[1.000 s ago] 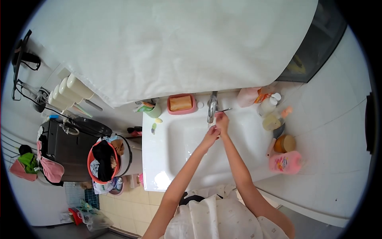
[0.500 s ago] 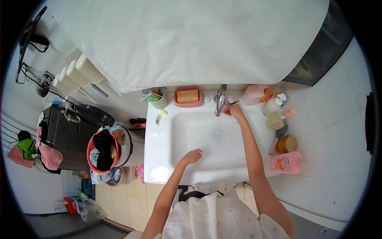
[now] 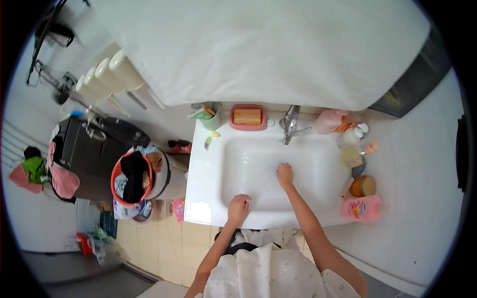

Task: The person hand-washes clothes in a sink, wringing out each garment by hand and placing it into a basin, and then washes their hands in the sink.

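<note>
My left hand (image 3: pixel 239 208) is over the front left edge of the white washbasin (image 3: pixel 202 164). Its thumb stands away from loosely bent fingers, and nothing shows in it. My right hand (image 3: pixel 284 175) hovers over the middle of the bowl, its fingers curled in, with no object visible there. The hands are apart. Behind the right hand, the chrome faucet (image 3: pixel 289 124) stands at the back rim, its thin lever (image 3: pixel 302 130) pointing right. Left of the faucet, a bar of soap (image 3: pixel 247 116) lies in a pink soap dish (image 3: pixel 248 128).
A green cup (image 3: pixel 212 122) with brushes stands at the back left corner. Several bottles, a pink bottle (image 3: pixel 360 208) and an amber jar (image 3: pixel 363 186) line the right side. To the left is a red basket (image 3: pixel 114 173) of clothes. A white sheet (image 3: pixel 278 54) hangs above the basin.
My right hand has left the faucet lever and moved down and forward of it over the bowl. My left hand has shifted slightly toward the front rim. The view has shifted a little.
</note>
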A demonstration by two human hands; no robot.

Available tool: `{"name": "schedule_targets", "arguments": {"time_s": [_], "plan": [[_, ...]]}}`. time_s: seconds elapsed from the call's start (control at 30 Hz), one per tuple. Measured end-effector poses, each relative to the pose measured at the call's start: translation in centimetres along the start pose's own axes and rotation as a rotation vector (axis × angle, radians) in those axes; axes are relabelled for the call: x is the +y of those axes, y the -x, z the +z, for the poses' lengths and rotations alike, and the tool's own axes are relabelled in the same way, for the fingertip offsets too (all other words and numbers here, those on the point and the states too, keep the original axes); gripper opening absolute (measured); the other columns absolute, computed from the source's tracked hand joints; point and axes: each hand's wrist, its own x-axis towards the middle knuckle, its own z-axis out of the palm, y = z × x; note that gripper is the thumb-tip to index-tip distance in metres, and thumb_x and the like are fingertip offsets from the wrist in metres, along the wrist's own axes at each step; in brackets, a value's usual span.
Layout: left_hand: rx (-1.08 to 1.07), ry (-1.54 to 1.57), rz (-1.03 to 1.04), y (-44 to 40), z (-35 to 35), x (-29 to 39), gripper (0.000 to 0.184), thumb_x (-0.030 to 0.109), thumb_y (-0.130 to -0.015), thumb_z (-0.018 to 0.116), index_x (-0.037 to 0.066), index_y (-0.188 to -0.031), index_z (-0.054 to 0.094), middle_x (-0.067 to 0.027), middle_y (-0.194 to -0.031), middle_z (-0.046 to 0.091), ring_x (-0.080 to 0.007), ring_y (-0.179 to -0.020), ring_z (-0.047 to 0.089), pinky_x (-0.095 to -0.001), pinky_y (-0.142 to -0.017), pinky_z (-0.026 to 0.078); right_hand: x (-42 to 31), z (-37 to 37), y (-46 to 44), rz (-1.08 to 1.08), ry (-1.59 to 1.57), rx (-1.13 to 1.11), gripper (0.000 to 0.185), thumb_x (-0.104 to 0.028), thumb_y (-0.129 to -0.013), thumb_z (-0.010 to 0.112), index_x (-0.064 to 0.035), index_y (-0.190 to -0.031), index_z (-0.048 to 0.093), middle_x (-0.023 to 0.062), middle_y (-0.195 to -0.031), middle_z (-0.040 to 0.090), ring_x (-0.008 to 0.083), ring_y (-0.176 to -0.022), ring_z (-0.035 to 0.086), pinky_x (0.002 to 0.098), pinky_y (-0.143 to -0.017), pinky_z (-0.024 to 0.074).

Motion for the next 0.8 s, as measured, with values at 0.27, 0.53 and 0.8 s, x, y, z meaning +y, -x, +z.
{"name": "schedule_targets", "arguments": {"time_s": [0.27,0.53,0.8], "plan": [[0.071,0.142,0.014,2.3,-2.5,-0.4,0.021,-0.002,-0.067,0.046,0.004,-0.085,0.055,-0.0133,-0.088,0.054,-0.0312,-0.086,0.048,-0.0369,-0.078,0.038,-10.0,-2.3,5.1,-0.319,-0.413,-0.203,0.012,-0.011,-0.071,0.058,-0.002,-0.068,0.052,0.0101,-0.069,0.05,0.0238,-0.062,0.05,0.0329,-0.057,0.0413],[0.381,0.283,-0.142,7.5,-9.4,-4.3,0.025,-0.004,-0.069,0.043,0.003,-0.089,0.055,-0.0135,-0.088,0.054,-0.0291,-0.086,0.048,-0.0347,-0.078,0.038,-18.3,2.4,8.0,-0.28,-0.614,-0.191,0.008,-0.007,-0.075,0.052,-0.0023,-0.08,0.054,0.011,-0.071,0.052,0.0215,-0.058,0.049,0.0302,-0.056,0.041],[0.495,0.296,-0.408,13.7,-16.8,-14.1,0.02,-0.002,-0.073,0.044,0.001,-0.089,0.056,-0.0133,-0.083,0.057,-0.0233,-0.074,0.056,-0.0278,-0.065,0.044,-32.3,2.0,10.7,-0.538,-0.592,-0.038,0.017,0.001,-0.066,0.048,-0.0045,-0.082,0.051,0.0088,-0.08,0.049,0.0243,-0.078,0.043,0.0341,-0.075,0.0334]]}}
